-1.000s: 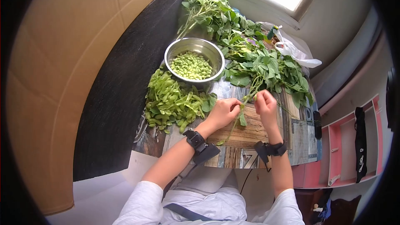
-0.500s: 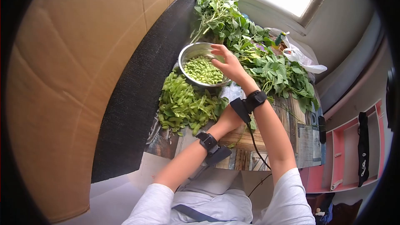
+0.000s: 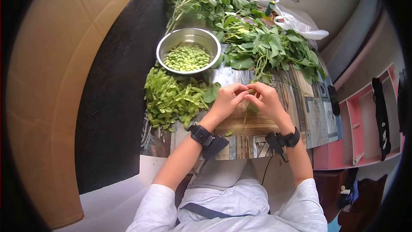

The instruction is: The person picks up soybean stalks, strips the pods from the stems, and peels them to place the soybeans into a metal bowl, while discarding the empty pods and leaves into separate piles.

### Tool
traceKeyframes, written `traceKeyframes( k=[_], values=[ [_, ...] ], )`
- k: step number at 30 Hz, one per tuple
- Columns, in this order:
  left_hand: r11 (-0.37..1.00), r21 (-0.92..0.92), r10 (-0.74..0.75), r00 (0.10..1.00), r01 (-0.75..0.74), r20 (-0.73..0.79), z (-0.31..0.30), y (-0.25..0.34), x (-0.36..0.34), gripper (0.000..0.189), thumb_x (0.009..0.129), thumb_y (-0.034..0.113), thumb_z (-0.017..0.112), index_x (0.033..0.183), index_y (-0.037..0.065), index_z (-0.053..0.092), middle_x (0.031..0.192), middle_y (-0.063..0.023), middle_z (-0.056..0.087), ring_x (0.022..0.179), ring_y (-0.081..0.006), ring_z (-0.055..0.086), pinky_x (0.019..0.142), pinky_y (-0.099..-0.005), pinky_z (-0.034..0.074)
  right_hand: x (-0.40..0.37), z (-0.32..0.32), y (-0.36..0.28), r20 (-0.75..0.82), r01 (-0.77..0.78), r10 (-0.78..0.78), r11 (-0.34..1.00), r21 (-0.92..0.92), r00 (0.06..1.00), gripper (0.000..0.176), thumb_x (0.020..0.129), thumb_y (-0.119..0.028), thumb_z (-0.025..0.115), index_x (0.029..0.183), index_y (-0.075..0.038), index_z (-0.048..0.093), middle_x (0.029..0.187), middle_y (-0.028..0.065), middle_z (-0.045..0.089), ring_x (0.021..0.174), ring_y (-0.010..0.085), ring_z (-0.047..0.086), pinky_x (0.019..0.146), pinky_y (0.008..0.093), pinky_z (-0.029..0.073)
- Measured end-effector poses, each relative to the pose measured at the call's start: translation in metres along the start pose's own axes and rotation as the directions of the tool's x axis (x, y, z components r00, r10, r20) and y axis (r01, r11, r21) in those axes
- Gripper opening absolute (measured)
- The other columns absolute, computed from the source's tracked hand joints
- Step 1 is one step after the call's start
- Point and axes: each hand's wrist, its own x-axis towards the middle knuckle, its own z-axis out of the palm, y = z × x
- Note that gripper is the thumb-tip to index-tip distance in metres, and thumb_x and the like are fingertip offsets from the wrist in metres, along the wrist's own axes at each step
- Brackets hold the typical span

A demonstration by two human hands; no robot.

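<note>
Both hands meet over the wooden-patterned table [image 3: 244, 125]. The fingertips of my left hand [image 3: 229, 101] and my right hand [image 3: 266, 101] pinch a small green pod [image 3: 250, 91] between them. Behind and to the left, a metal bowl [image 3: 212, 43] holds shelled green beans [image 3: 187, 57]. A heap of green pods [image 3: 171, 99] lies in front of the bowl, left of my left hand. Leafy plants [image 3: 270, 49] are spread beyond my right hand, and a thin stem hangs below the fingers.
A black panel [image 3: 116, 90] and a large cardboard sheet [image 3: 47, 81] stand at the left. A white plastic bag [image 3: 300, 25] lies at the back right among the plants. To the right is a pink shelf [image 3: 343, 146].
My right hand has come down from above the bowl to meet my left hand, and both now pinch the pod. The view has shifted, with the bowl now farther left and higher.
</note>
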Motion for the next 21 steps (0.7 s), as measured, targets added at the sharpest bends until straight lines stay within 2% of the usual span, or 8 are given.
traceKeyframes(
  k=[4,8,10,12,14,16,18,21],
  values=[
    [0.935,-0.319,-0.13,0.987,0.154,0.097,-0.001,0.004,0.0,0.015,0.083,0.007,0.062,0.095,-0.002,0.057,0.083,-0.0058,0.064,0.073,-0.0091,0.061,0.061,-0.0216,0.047,-0.016,0.0,0.017,-0.079,-0.047,0.055,0.994,0.096,0.995,0.023,0.08,-0.014,0.066,0.098,0.0,0.062,0.074,0.0085,0.062,0.06,0.0141,0.057,0.054,0.0267,0.045],
    [0.972,-0.205,-0.085,0.985,0.115,0.147,-0.008,0.003,0.0,0.012,0.083,0.007,0.062,0.092,0.0,0.059,0.079,-0.0044,0.064,0.071,-0.0085,0.06,0.06,-0.0215,0.047,-0.017,0.005,0.001,-0.181,-0.082,0.154,0.931,0.355,0.971,0.015,0.08,-0.013,0.065,0.088,0.0,0.065,0.07,0.0079,0.064,0.054,0.0141,0.055,0.053,0.0257,0.045],
    [0.984,-0.155,-0.064,0.983,0.091,0.17,-0.008,0.002,-0.001,0.01,0.083,0.008,0.062,0.089,0.001,0.06,0.076,-0.004,0.064,0.068,-0.0082,0.06,0.059,-0.0217,0.047,-0.018,0.007,0.004,-0.161,-0.08,0.155,0.916,0.394,0.975,0.013,0.08,-0.012,0.065,0.086,0.0,0.066,0.069,0.0082,0.064,0.054,0.0145,0.056,0.053,0.0268,0.045],
    [0.985,-0.157,-0.04,0.98,0.071,0.193,-0.007,0.003,0.0,0.01,0.084,0.012,0.061,0.087,0.001,0.061,0.074,-0.0038,0.064,0.068,-0.0084,0.061,0.06,-0.022,0.047,-0.022,0.002,0.004,-0.072,-0.07,0.082,0.984,0.163,0.994,0.016,0.078,-0.01,0.065,0.091,-0.001,0.065,0.068,0.0101,0.063,0.057,0.0161,0.059,0.053,0.0292,0.046],
    [0.972,-0.203,-0.075,0.975,0.119,0.211,-0.006,0.008,-0.001,0.013,0.087,0.013,0.059,0.091,0.001,0.061,0.074,-0.0025,0.063,0.067,-0.0073,0.058,0.057,-0.0207,0.045,-0.029,0.003,0.003,-0.078,-0.074,0.084,0.99,0.12,0.993,0.014,0.077,-0.009,0.065,0.088,-0.001,0.064,0.069,0.0115,0.061,0.061,0.0218,0.061,0.056,0.0327,0.047],
    [0.955,-0.246,-0.111,0.968,0.167,0.224,-0.006,0.009,-0.002,0.016,0.089,0.015,0.057,0.095,0.0,0.061,0.075,-0.0013,0.061,0.066,-0.0062,0.056,0.055,-0.0193,0.043,-0.038,0.005,0.002,-0.083,0.027,-0.023,0.999,0.04,0.996,0.01,0.077,-0.008,0.064,0.082,0.0,0.062,0.07,0.0116,0.06,0.065,0.0278,0.06,0.058,0.0354,0.047],
    [0.989,-0.042,-0.12,0.936,0.142,0.332,-0.006,0.007,-0.004,0.022,0.091,0.018,0.054,0.101,0.0,0.062,0.068,0.0004,0.059,0.059,-0.0052,0.054,0.051,-0.0192,0.04,-0.048,0.003,-0.002,-0.077,0.045,-0.041,0.997,0.058,0.996,0.009,0.077,-0.008,0.063,0.081,0.0,0.059,0.073,0.0118,0.058,0.067,0.0312,0.058,0.06,0.037,0.047],
    [0.983,-0.004,-0.171,0.917,0.185,0.36,-0.005,0.012,-0.005,0.021,0.088,0.017,0.058,0.098,0.0,0.064,0.062,0.0005,0.057,0.055,-0.0045,0.052,0.049,-0.0199,0.039,-0.065,-0.005,0.002,-0.05,0.029,-0.03,0.999,-0.031,0.998,0.009,0.078,-0.006,0.062,0.083,0.0,0.058,0.075,0.0124,0.056,0.069,0.0315,0.057,0.06,0.0371,0.047]
  ],
)
